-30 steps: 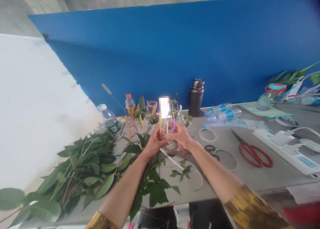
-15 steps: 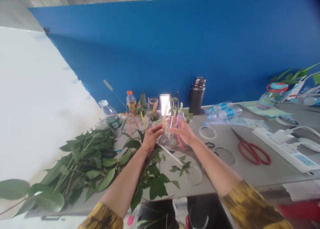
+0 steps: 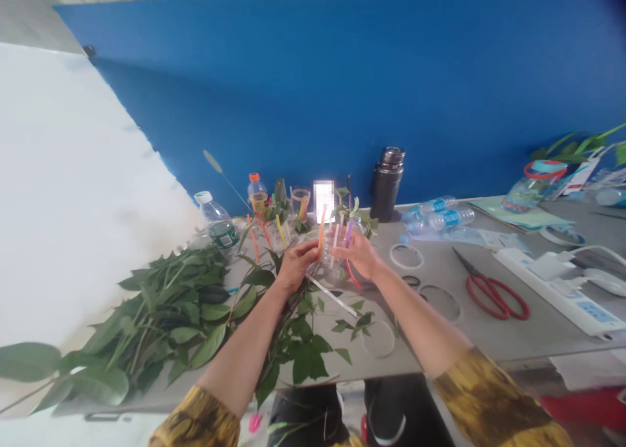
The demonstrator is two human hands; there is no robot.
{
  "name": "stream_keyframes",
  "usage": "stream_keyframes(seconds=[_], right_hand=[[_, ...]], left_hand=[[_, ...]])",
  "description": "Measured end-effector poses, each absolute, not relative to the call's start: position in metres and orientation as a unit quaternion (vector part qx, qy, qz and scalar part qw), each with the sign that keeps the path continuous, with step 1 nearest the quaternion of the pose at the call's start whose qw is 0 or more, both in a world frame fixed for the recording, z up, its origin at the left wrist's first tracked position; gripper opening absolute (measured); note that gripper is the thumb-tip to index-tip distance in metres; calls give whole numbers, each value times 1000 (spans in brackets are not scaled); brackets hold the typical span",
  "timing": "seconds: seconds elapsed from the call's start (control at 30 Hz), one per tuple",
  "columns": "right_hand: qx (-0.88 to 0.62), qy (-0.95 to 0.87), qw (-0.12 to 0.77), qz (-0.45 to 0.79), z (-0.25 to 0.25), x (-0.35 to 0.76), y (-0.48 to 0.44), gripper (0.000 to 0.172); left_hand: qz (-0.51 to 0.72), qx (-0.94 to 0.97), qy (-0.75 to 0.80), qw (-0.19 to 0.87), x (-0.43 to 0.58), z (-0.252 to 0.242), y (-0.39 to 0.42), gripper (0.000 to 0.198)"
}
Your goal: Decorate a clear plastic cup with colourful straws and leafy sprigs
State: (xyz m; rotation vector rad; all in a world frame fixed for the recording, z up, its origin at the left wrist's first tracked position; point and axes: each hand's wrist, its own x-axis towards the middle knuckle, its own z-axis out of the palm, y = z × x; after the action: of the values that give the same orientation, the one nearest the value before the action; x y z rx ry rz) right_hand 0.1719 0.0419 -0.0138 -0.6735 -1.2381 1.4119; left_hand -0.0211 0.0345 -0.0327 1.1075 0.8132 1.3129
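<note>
Both hands meet over the middle of the table on a clear plastic bottle piece (image 3: 332, 272) with coloured straws standing around its side. My left hand (image 3: 295, 268) is closed on its left side, fingertips by an orange straw (image 3: 321, 233). My right hand (image 3: 362, 255) grips the right side, beside a purple straw (image 3: 349, 233) and a white straw (image 3: 335, 240). A red straw (image 3: 352, 276) slants below the right palm. In front of the bottle piece, a white strip (image 3: 332, 296) lies near leafy sprigs (image 3: 306, 356).
Cut leafy branches (image 3: 171, 303) are heaped at the left. Behind stand a green-labelled bottle (image 3: 222, 229), an orange-capped bottle (image 3: 257, 193) and a dark thermos (image 3: 386, 186). To the right lie tape rolls (image 3: 407, 257), red-handled scissors (image 3: 493, 294), small bottles (image 3: 450, 219) and a power strip (image 3: 557, 290).
The view shifts slightly. Both hands keep their hold on the bottle piece, with hardly any movement.
</note>
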Motion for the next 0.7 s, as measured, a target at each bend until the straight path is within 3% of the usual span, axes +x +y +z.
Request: stream_keyframes(seconds=[0.23, 0.43, 0.6, 0.7], right_hand=[[-302, -543, 552, 556, -5, 173, 41, 65], [-337, -583, 560, 483, -11, 171, 43, 70], [-371, -603, 550, 443, -7, 172, 41, 58], [-389, -613, 547, 417, 0, 171, 40, 59]], left_hand=[[558, 545, 352, 518, -20, -22, 35, 77], [502, 624, 383, 461, -10, -7, 30, 53], [479, 643, 351, 484, -7, 1, 30, 66], [457, 644, 365, 494, -5, 8, 34, 64]])
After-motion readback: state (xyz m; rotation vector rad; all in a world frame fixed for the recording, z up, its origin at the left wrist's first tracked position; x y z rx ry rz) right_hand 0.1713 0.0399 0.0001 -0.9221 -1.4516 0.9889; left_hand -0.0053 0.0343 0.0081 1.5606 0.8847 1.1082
